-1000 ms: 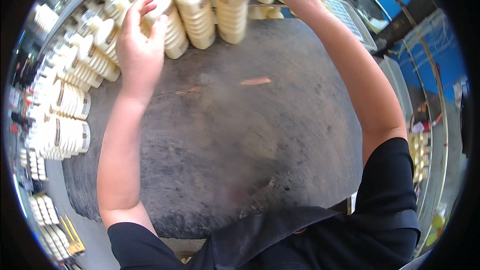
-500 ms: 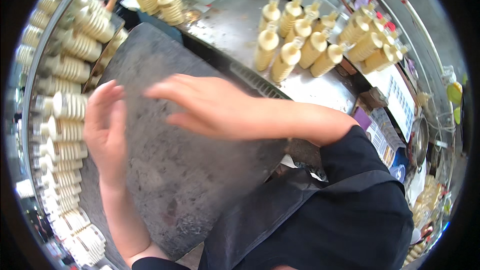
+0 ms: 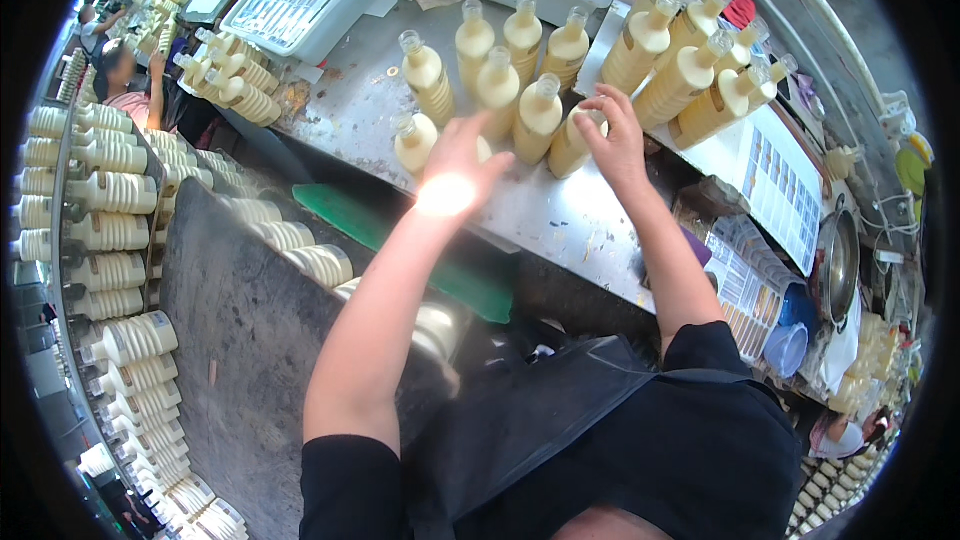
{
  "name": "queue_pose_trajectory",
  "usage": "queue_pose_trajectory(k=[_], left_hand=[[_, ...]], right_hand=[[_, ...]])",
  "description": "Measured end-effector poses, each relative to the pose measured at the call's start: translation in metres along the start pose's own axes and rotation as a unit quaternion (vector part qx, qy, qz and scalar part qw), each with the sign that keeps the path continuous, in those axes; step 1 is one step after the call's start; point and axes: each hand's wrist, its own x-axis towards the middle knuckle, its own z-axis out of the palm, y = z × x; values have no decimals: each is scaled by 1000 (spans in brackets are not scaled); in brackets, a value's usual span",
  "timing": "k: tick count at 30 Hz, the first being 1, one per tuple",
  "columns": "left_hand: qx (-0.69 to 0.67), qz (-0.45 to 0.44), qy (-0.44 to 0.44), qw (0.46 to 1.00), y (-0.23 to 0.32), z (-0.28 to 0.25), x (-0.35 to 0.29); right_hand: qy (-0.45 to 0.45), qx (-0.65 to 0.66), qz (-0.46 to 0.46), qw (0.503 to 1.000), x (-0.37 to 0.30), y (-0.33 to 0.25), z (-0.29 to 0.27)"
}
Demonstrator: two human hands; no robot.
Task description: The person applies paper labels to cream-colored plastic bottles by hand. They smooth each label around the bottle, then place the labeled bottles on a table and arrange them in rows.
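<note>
Several cream-coloured ridged bottles with clear necks stand on the metal table ahead of me. My left hand (image 3: pixel 462 162) reaches over the near row, thumb spread and fingers slightly blurred. It is beside a bottle (image 3: pixel 412 143) at its left and partly hides another one. My right hand (image 3: pixel 617 143) is at the top of the near right bottle (image 3: pixel 568 152), its fingers apart and curved; whether they touch the neck I cannot tell. Between the hands stands another bottle (image 3: pixel 538 120). Neither hand has lifted a bottle.
A dark, worn board (image 3: pixel 250 340) covers the lower left, with rows of cream bottles (image 3: pixel 130 340) beside it. A green panel (image 3: pixel 460 285) lies below the table edge. White plastic trays (image 3: pixel 345 15) stand behind; more bottles (image 3: pixel 690 85) stand at right. Another person (image 3: pixel 135 90) is at the far left.
The view has turned toward the metal table. Both hands have left the space above the dark board and reached forward among the standing bottles. More bottles and a green panel show beside the board.
</note>
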Motion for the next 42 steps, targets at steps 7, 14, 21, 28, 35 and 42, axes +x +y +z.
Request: queue_pose_trajectory(k=[7, 14, 21, 28, 35, 42], left_hand=[[-15, -69, 120, 990, -13, 40, 51], [132, -103, -21, 986, 9, 44, 116], [165, -85, -10, 983, 6, 52, 100], [36, -87, 30, 995, 67, -22, 54], [-24, 28, 200, 979, 131, -176, -13], [112, -45, 287, 950, 120, -356, -102]], right_hand=[[65, 122, 73, 988, 31, 19, 32], [-46, 57, -41, 996, 45, -21, 28], [-141, 16, 62, 988, 33, 3, 24], [-152, 53, 84, 983, 15, 9, -11], [-205, 119, 72, 969, 36, -70, -85], [-301, 150, -56, 940, 80, -241, -91]])
